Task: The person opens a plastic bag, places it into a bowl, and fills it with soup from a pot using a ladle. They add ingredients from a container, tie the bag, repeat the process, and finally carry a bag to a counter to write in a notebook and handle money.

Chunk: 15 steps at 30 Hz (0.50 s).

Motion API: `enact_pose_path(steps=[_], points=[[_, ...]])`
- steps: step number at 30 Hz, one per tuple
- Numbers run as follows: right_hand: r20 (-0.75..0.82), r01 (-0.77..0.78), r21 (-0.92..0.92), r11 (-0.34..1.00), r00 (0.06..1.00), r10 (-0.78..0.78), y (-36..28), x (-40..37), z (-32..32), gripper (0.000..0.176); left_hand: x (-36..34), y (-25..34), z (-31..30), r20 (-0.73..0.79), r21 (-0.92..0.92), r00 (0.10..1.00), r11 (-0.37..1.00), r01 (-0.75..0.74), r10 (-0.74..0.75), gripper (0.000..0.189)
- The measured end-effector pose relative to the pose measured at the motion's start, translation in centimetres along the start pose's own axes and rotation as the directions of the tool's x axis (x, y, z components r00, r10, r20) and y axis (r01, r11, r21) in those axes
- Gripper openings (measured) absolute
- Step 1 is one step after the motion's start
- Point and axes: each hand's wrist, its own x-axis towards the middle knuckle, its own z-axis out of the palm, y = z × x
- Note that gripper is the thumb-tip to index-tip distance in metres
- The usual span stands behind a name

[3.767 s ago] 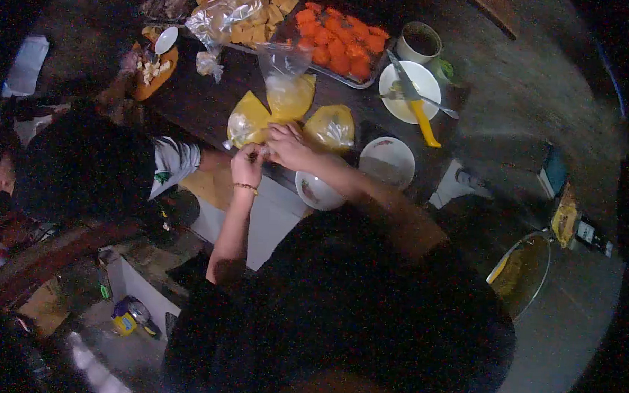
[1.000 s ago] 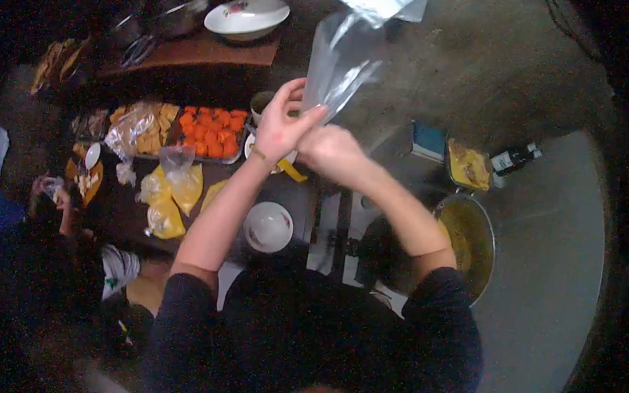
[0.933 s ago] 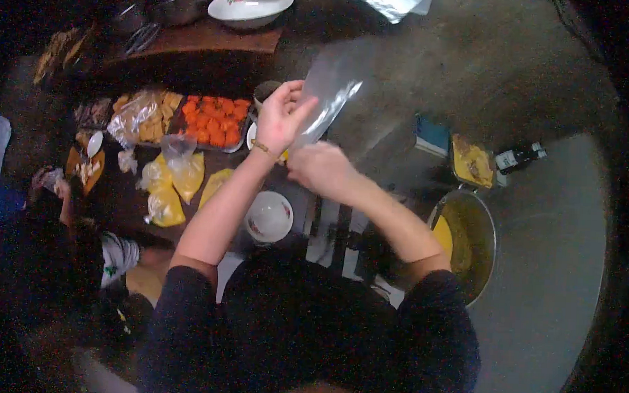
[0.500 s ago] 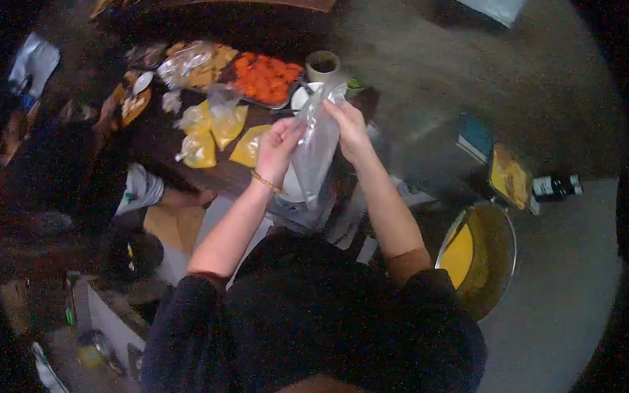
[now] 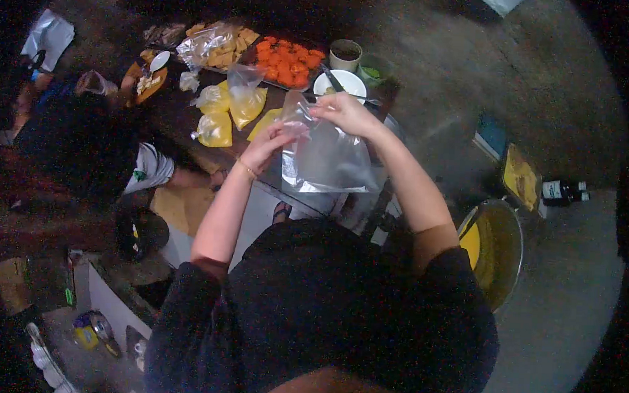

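Observation:
A clear plastic bag [image 5: 327, 162] hangs from both hands in front of my chest, its bottom edge spread wide and nothing visible inside it. My left hand [image 5: 266, 143] is closed on the bag's upper left side. At the top edge my right hand [image 5: 347, 114] pinches the plastic between thumb and fingers. Close to my left hand on the low table lie several tied bags of yellow liquid [image 5: 214, 128], one of them partly behind that hand. Just beyond my right hand stands a white plate [image 5: 350, 82] with a dark-handled utensil across it.
Past the bags are a tray of orange-red pieces [image 5: 286, 62], a bag of tan pieces [image 5: 226, 46] and a cup of dark contents [image 5: 345, 54]. A large pot [image 5: 510, 255] with something yellow stands at my right, near a dark bottle [image 5: 565, 193]. Another person [image 5: 81, 147] sits at left.
The bag has turned from a narrow, folded shape to spread wide and flat. My hands have shifted slightly, the right one now pinching the top edge. The view has tilted a little.

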Motion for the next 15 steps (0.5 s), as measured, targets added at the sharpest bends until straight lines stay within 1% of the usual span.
enact_pose_path(steps=[1,2,3,4,6,7,8,9,10,11,12,13,14,15], points=[[-0.009,-0.009,-0.002,1.0,1.0,0.009,0.3,-0.1,-0.3,0.027,0.9,0.3,-0.2,-0.007,0.176,1.0,0.984,-0.003,0.004,0.037],[-0.066,-0.019,-0.023,1.0,0.998,0.017,0.6,-0.2,-0.5,0.028,1.7,0.5,-0.5,-0.011,0.346,1.0,0.938,-0.008,0.012,0.03],[-0.123,-0.031,-0.045,0.999,0.992,0.025,1.0,-0.3,-0.7,0.03,2.0,0.7,-1.1,-0.087,0.385,0.995,0.919,0.086,-0.057,0.023],[-0.135,-0.04,-0.046,0.998,0.99,0.034,1.5,-0.3,-0.9,0.03,2.3,0.7,-1.5,-0.073,0.386,0.995,0.918,0.086,-0.062,0.023],[-0.182,-0.098,-0.086,0.992,0.98,0.081,2.9,-0.3,-1.0,0.03,2.5,1.4,-1.7,-0.029,0.346,0.978,0.916,0.204,-0.207,0.023],[-0.182,-0.129,-0.092,0.987,0.977,0.111,4.3,-0.3,-0.9,0.029,2.8,1.4,-1.6,-0.028,0.379,0.979,0.905,0.195,-0.2,0.022],[-0.192,-0.138,-0.085,0.987,0.974,0.12,4.3,-0.6,-0.9,0.029,3.0,1.2,-1.7,-0.02,0.384,0.978,0.901,0.201,-0.21,0.022],[-0.434,-0.175,-0.364,0.915,0.901,-0.001,4.2,-0.9,-0.6,0.028,3.4,0.9,-1.9,-0.028,0.332,0.976,0.919,0.214,-0.217,0.021],[-0.6,-0.274,-0.593,0.757,0.778,-0.188,4.1,-1.2,-0.3,0.028,3.9,0.5,-2.1,-0.036,0.278,0.974,0.934,0.223,-0.222,0.02],[-0.633,-0.371,-0.662,0.652,0.742,-0.221,1.2,-1.8,-0.6,0.028,4.3,0.1,-2.3,-0.049,0.187,0.977,0.959,0.212,-0.206,0.021],[-0.638,-0.378,-0.659,0.65,0.739,-0.217,-0.5,-2.1,-0.6,0.028,4.7,0.1,-2.3,-0.042,0.188,0.977,0.958,0.214,-0.21,0.021],[-0.637,-0.435,-0.555,0.709,0.771,-0.025,-1.7,-2.6,-0.5,0.033,4.8,0.0,-2.1,-0.044,0.116,0.973,0.967,0.228,-0.225,0.019],[-0.603,-0.504,-0.44,0.743,0.779,0.171,-2.0,-3.1,-0.1,0.037,4.9,0.2,-1.8,-0.042,0.042,0.969,0.968,0.247,-0.245,0.018],[-0.609,-0.524,-0.429,0.736,0.77,0.192,-1.9,-3.5,0.4,0.037,4.7,-0.3,-1.9,-0.028,0.04,0.964,0.963,0.266,-0.265,0.018]])
